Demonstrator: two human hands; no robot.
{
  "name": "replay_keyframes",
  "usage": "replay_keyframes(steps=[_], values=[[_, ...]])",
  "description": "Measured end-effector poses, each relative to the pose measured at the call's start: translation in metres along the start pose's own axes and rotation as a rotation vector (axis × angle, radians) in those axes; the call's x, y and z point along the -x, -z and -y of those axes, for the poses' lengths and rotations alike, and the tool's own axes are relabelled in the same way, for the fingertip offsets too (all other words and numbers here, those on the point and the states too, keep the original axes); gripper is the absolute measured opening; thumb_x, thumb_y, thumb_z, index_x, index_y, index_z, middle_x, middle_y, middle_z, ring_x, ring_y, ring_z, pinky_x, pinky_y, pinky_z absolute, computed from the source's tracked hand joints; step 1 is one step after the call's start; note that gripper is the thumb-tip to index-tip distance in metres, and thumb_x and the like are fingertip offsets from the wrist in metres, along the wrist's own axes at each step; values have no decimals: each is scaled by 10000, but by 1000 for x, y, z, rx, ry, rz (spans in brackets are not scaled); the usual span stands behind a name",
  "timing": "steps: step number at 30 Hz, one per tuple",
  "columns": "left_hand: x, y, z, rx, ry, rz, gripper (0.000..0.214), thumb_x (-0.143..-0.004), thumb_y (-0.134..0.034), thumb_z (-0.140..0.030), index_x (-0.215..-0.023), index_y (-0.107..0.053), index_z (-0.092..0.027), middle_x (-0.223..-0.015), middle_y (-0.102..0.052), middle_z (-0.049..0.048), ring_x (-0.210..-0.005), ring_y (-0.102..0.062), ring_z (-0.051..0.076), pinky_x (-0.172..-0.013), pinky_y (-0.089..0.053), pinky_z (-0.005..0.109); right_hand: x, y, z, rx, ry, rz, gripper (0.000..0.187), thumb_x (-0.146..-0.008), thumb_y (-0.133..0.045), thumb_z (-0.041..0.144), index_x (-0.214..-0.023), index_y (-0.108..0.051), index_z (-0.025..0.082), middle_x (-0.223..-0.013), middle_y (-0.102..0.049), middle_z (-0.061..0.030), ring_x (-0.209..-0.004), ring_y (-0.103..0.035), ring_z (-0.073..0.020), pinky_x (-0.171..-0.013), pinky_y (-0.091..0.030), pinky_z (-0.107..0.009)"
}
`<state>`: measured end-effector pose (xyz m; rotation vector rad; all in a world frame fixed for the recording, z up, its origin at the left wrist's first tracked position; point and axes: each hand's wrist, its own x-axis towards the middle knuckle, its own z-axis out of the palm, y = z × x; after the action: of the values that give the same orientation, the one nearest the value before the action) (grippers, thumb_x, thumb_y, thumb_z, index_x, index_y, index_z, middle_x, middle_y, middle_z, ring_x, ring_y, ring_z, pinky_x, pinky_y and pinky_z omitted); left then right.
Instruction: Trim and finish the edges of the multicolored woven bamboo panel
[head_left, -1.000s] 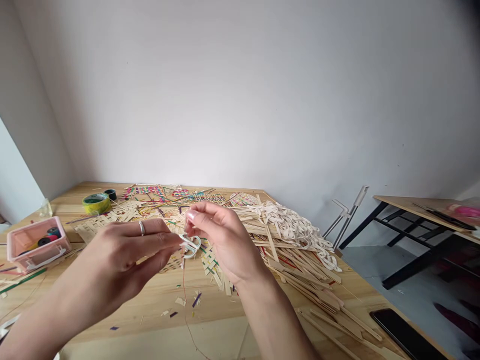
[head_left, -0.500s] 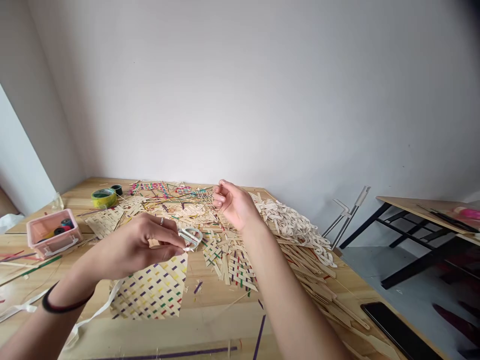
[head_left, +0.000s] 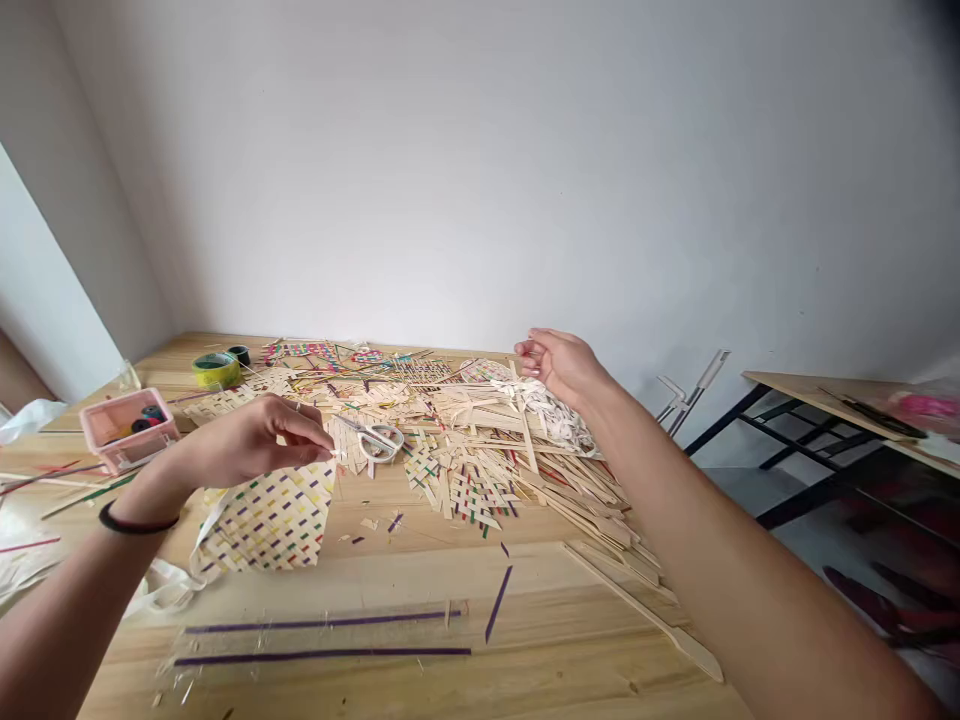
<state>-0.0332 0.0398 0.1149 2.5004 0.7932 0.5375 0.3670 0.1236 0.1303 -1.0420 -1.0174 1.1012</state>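
My left hand (head_left: 251,440) hovers low over the wooden table (head_left: 420,585), thumb and fingers pinched together; I cannot make out what they hold. A ring sits on one finger and a dark band on the wrist. White-handled scissors (head_left: 377,440) lie on the table just right of those fingertips. A woven mat (head_left: 270,520) with coloured flecks lies below that hand. My right hand (head_left: 559,362) is raised far to the right above a pile of pale strips (head_left: 487,440), fingers curled in a pinch. Its contents are too small to see.
A pink box (head_left: 127,428) with thread spools and a yellow-green tape roll (head_left: 216,368) stand at the left. Two long purple strips (head_left: 322,640) lie near the front. White braided cords (head_left: 559,420) top the pile. A second table (head_left: 840,400) stands at the right.
My right hand has drawn away from the left, up and to the right. The scissors, held between both hands earlier, now lie on the table. My left hand shifted slightly left.
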Motion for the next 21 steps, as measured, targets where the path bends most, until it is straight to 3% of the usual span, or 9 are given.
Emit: replay_keyframes(steps=[6, 16, 18, 21], values=[[9, -4, 25, -12, 24, 28, 204, -998, -643, -205, -920, -830, -178, -773, -754, 24, -615, -602, 89, -584, -445, 176, -1, 31, 17, 68, 23, -82, 272, -911, -648, 104, -706, -497, 200, -593, -598, -32, -498, -441, -112, -435, -342, -204], [23, -8, 30, -18, 82, 55, 238, -1016, -617, -243, -915, -820, -171, -815, -767, 40, -680, -639, 115, -631, -458, 206, -4, 61, 7, 143, -14, -199, 350, -1017, -537, 88, -683, -501, 184, -617, -585, -26, -521, -470, -103, -445, -375, -194], [25, -7, 32, -20, 92, 66, 236, -1016, -614, -253, -936, -818, -167, -839, -779, 50, -708, -668, 127, -648, -474, 210, -6, 68, 4, 163, -37, -230, 300, -1040, -556, 133, -743, -547, 166, -680, -609, -12, -532, -488, -92, -460, -406, -188], [30, -5, 34, -32, 108, 84, 262, -1019, -604, -278, -920, -817, -162, -839, -780, 58, -708, -677, 133, -649, -480, 216, -10, 81, 4, 196, -70, -289, 149, -1052, -622, 273, -992, -659, 142, -892, -676, -18, -661, -608, -104, -578, -537, -222]])
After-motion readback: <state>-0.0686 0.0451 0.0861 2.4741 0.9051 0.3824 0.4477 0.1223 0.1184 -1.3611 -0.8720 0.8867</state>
